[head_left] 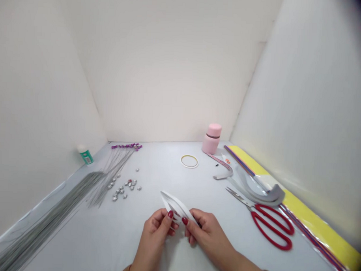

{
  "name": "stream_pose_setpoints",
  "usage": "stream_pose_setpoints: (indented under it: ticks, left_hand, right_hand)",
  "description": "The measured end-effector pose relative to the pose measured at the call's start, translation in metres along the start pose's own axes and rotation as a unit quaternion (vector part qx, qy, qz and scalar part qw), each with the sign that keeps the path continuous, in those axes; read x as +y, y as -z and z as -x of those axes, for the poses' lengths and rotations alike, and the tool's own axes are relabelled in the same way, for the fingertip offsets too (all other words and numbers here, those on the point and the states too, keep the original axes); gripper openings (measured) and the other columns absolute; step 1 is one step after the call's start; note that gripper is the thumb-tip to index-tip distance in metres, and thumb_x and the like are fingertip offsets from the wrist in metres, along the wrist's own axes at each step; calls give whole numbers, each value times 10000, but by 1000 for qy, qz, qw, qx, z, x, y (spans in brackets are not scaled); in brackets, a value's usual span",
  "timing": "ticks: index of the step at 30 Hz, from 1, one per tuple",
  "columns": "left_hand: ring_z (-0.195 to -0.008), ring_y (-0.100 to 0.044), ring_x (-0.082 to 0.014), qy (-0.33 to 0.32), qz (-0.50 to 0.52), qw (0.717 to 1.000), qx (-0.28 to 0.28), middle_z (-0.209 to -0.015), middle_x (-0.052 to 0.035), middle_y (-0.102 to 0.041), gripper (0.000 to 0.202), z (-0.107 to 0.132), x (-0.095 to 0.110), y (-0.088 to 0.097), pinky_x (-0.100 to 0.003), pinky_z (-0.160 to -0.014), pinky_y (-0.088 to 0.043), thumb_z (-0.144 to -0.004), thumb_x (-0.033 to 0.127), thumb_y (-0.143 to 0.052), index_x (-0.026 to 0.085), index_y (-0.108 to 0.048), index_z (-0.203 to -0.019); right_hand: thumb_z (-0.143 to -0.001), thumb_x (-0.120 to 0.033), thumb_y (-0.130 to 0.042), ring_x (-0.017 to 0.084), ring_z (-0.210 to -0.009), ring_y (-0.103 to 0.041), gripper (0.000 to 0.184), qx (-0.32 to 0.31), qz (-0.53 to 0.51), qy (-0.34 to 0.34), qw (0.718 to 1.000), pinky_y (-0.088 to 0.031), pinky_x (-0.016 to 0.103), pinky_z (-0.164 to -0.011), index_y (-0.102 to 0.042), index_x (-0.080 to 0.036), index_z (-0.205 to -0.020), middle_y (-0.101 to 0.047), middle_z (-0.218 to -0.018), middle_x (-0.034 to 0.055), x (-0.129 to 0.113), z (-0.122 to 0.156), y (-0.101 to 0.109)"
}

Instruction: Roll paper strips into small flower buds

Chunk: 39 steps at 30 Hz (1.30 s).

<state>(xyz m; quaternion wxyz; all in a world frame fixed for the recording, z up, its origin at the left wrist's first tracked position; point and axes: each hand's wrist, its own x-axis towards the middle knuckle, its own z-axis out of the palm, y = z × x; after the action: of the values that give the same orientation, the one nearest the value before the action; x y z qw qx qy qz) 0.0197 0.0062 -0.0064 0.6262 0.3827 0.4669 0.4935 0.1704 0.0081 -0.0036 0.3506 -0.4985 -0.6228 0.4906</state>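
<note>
Near the front middle of the table, my left hand [158,228] and my right hand [199,227] pinch a folded white paper strip [178,204] between them. The strip bends to a point that sticks up and away from me. Both thumbs press on it from above, and the fingers behind are partly hidden. To the left lie several small silver folded stars [121,190], one or so with a red spot. Red-handled scissors [263,217] rest partly open to the right of my right hand.
At left are a bundle of thin grey wires [62,206], purple-tipped stems [127,146] and a green-white glue stick [86,155]. Behind lie a tape ring [189,161] and pink bottle [212,139]. Right: grey-white strips [264,197], a curled pink strip [223,164], yellow sheets [319,221]. White walls enclose the table.
</note>
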Motion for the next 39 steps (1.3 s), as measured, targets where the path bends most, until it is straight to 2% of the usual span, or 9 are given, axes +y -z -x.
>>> stream_pose_setpoints:
  ticks: [4,7,11,14,23,28,31,34,39]
  left_hand:
    - [-547,-505,-138,2,19,999,37,-550,-18,-580,274,-2,-3,0,-225,-534,-396,-655,409,-663,147,-600,-610]
    - [-540,-514,-136,9,38,998,53,-533,-6,-576,300,-4,-5,-1,-217,-526,-407,-578,438,-708,155,-609,-593]
    - [-556,-535,-148,5,13,998,55,-602,-40,-635,336,-4,-5,-2,-222,-528,-422,-564,481,-696,153,-646,-619]
    - [-573,-548,-159,0,-9,998,60,-666,-68,-672,347,-2,-4,-4,-232,-532,-427,-578,492,-681,152,-660,-647]
    - [-542,-516,-157,-12,-54,998,34,-592,-51,-647,344,3,0,-10,-233,-515,-409,-586,505,-666,163,-657,-625]
    - [-582,-559,-174,-21,-61,996,56,-684,-66,-678,366,3,0,-9,-229,-528,-429,-574,514,-668,169,-678,-695]
    - [-613,-577,-180,-30,-77,996,43,-728,-69,-687,383,3,-3,-7,-230,-552,-441,-590,506,-661,170,-685,-772]
    - [-606,-570,-176,-36,-87,995,23,-702,-67,-684,378,3,-6,-6,-228,-547,-440,-603,508,-651,169,-680,-768]
    - [-598,-554,-166,-38,-99,994,20,-678,-59,-678,375,4,-7,-7,-225,-556,-433,-620,523,-629,174,-672,-748]
  right_hand:
    - [-838,-375,-439,84,-463,-445,307,-9,53,27,998,-348,171,-461,-497,-167,-619,-445,-499,-55,-1,1,0]
    - [-854,-309,-420,82,-489,-425,287,18,140,66,988,-322,166,-461,-484,-171,-611,-432,-513,-55,-2,0,2]
    - [-848,-231,-427,89,-529,-454,234,70,307,136,939,-327,176,-504,-496,-179,-630,-502,-569,-37,-4,0,10]
    - [-871,-228,-385,102,-538,-484,242,108,396,150,899,-326,189,-516,-495,-182,-660,-550,-601,-12,-6,-1,17]
    - [-868,-178,-369,138,-577,-536,216,137,469,129,863,-316,218,-538,-499,-173,-695,-600,-655,34,3,-16,44]
    - [-882,-234,-383,112,-579,-543,228,85,487,173,852,-331,192,-540,-505,-192,-695,-601,-646,-5,-2,-7,29]
    - [-845,-233,-453,106,-615,-566,154,60,505,191,839,-339,182,-563,-537,-214,-718,-615,-658,-26,-6,-6,25]
    - [-850,-184,-429,115,-631,-580,156,116,531,149,826,-349,190,-574,-551,-203,-754,-626,-683,-5,-3,-13,44]
    - [-889,-219,-323,225,-644,-587,248,292,578,17,762,-365,292,-564,-553,-134,-851,-633,-728,118,13,-23,110]
